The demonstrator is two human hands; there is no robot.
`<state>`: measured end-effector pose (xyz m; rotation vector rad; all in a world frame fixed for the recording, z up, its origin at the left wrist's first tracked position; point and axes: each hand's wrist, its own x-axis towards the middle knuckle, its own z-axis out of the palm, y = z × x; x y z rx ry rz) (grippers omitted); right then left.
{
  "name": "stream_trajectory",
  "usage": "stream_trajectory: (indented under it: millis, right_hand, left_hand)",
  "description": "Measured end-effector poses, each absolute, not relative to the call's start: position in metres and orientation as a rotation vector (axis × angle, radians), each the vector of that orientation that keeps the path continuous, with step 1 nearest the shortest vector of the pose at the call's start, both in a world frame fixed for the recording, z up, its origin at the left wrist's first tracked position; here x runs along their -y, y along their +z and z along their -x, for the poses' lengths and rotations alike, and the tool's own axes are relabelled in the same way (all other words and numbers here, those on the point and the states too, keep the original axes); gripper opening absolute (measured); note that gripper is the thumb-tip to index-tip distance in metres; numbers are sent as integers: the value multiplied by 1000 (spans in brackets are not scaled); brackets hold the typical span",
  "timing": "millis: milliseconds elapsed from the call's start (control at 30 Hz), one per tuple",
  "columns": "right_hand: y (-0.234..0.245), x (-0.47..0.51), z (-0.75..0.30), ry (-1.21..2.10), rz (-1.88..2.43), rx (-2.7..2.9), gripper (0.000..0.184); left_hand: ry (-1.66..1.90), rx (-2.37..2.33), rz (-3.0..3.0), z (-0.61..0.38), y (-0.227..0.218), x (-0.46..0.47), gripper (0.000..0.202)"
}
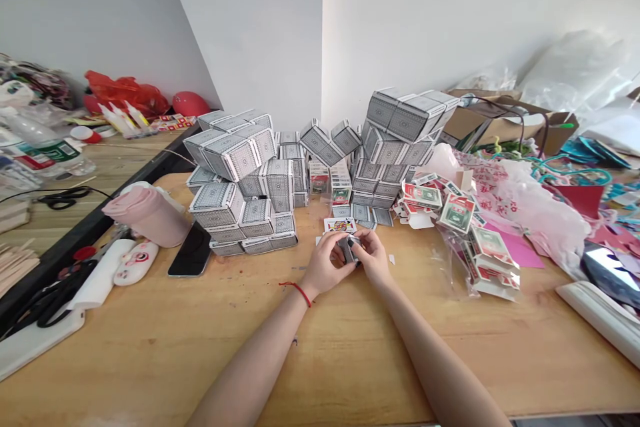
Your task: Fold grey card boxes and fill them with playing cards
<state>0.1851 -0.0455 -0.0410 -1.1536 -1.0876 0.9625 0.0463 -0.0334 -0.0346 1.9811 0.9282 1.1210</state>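
Both my hands meet over the middle of the table (240,320). My left hand (324,267), with a red string at its wrist, curls round a grey-backed playing card piece (349,251). From the other side my right hand (374,259) grips the same piece with thumb and fingers. Fingers hide much of it, so I cannot tell its full shape. Just beyond lies a face-up playing card (340,225). Cubes folded from grey-backed cards are stacked in a left pile (235,153) and a right pile (400,127). Card boxes (341,195) stand between them.
Opened card boxes (456,212) and plastic wrap lie to the right, before a cardboard box (493,121) and white plastic bags (525,200). On the left are a black phone (191,250), a pink cup (150,213) and a white pouch-like item (136,263). A wall rises behind.
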Motion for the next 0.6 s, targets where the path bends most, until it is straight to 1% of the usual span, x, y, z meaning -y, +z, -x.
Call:
stream_trajectory:
  millis: [267, 467, 600]
  right_hand:
    - [-44, 45, -184, 987, 1122, 1100, 23]
    - [-41, 47, -184, 1160, 1099, 1092, 35]
    - [-40, 47, -183, 1268, 1069, 1103, 36]
  left_hand:
    - [1158, -915, -1973, -46, -35, 31, 51]
    - [1157, -900, -1937, -45, -37, 31, 52]
    - [1160, -872, -1878, -44, -37, 33, 52]
